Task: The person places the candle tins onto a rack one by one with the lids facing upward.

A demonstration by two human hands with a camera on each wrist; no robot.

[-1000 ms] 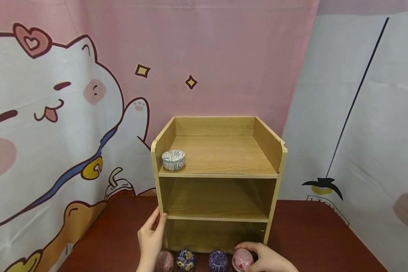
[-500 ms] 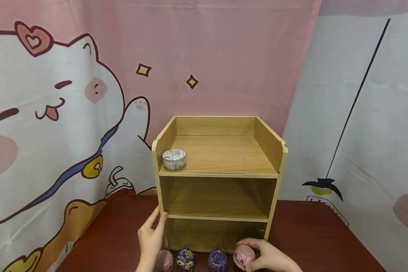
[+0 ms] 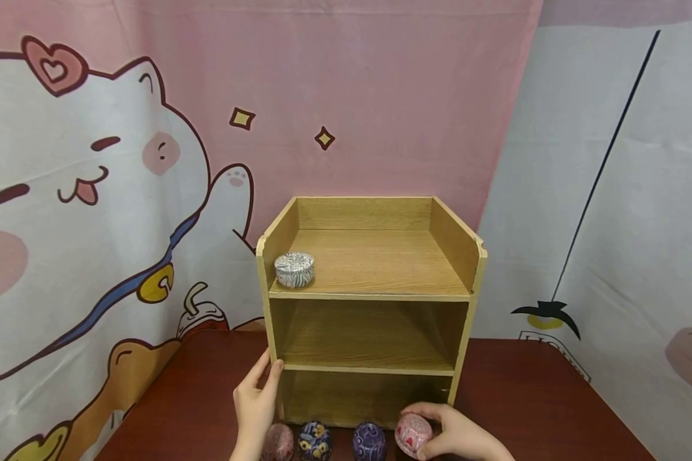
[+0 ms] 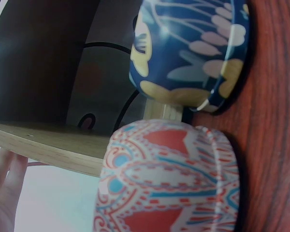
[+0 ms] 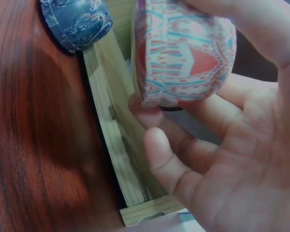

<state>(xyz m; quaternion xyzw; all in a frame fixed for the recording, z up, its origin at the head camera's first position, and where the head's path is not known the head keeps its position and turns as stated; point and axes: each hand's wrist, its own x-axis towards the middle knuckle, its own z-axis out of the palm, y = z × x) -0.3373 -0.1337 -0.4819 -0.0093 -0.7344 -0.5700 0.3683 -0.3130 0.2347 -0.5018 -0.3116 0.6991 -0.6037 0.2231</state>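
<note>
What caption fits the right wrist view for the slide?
Right hand grips a pink patterned tin beside the wooden shelf's base, a blue tin on the table behind.

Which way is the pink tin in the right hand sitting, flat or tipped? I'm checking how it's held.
Tipped. The right hand holds the pink tin off the table, its top facing sideways toward the purple tin.

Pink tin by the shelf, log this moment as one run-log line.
right hand: grips pink tin, lifted off table | left hand: rests on shelf unit | silver tin: top shelf
</note>
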